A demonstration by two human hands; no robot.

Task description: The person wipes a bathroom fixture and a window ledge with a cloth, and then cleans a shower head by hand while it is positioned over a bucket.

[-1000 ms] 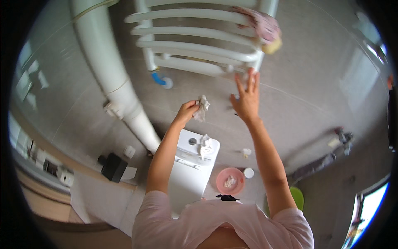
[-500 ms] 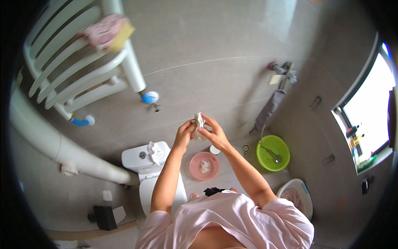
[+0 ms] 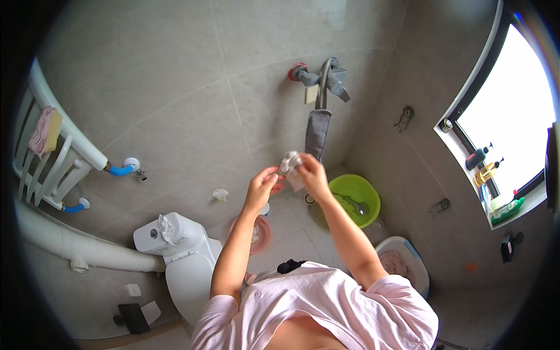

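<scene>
A crumpled white cloth (image 3: 291, 164) is held up in front of me, its lower end hanging loose. My right hand (image 3: 313, 175) is closed around its right side. At its left edge, my left hand (image 3: 261, 189) has its fingertips curled against the cloth; part of their grip is hidden. Below my hands a pink basin (image 3: 262, 240) with white cloth in it stands on the floor, partly behind my left forearm. Another white cloth (image 3: 167, 226) lies on the toilet tank. A small white crumpled thing (image 3: 220, 195) shows against the wall; I cannot tell whether it is in the air.
On the right are a green basin (image 3: 373, 201) holding a shower head and a white tub (image 3: 423, 268) with pinkish cloth. A toilet (image 3: 189, 286) stands left. Shower taps (image 3: 326, 76) project from the wall, and bottles (image 3: 478, 157) line the sill. A towel radiator (image 3: 76, 146) is far left.
My view has turned right, so the radiator and toilet sit further left. The cloth stays up between my hands, now more toward the right one. The small white thing now shows against the wall.
</scene>
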